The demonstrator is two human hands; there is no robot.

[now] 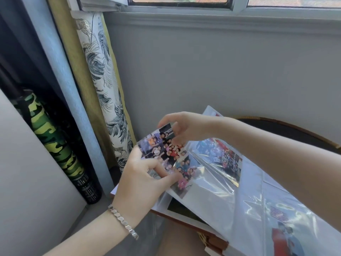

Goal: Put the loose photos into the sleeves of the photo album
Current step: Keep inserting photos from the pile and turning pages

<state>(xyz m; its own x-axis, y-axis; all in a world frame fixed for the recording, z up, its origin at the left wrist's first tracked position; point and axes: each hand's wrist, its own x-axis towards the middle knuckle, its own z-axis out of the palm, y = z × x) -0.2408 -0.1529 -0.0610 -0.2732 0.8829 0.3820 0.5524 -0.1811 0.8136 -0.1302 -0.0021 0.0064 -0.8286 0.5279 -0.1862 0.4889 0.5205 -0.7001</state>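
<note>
Photo (162, 145) first: a glossy group print, held up at the left edge of the open photo album (258, 191) that lies tilted in front of us. Its lower right part looks to be under the clear sleeve (212, 174) already. A 2nd print (186, 172) just below seems to sit in the same pocket, though glare on the plastic keeps us from being sure.

Both hands have hold of the photo. Our left hand (144, 180), the one with the bracelet (122, 221), pinches the lower left edge between thumb and fingers; whether it also traps the lip of the sleeve we cannot tell. Our right hand (184, 126) reaches across from the far side, its fingers curled onto the top corner.

We judge the print to be very light, thin and springy. It should bow under a push rather than resist, and a hard bend would crease it for good. The gloss is slick and would mark under fingertips, so we would stay on the edges and corners, as now, and off the faces.

The sleeve is the awkward partner — limp, wrinkled film that probably clings and folds inward. We would hold its mouth open with 1 hand and feed the print in flat from its trailing edge, going gently so that a leading corner does not snag.
</note>
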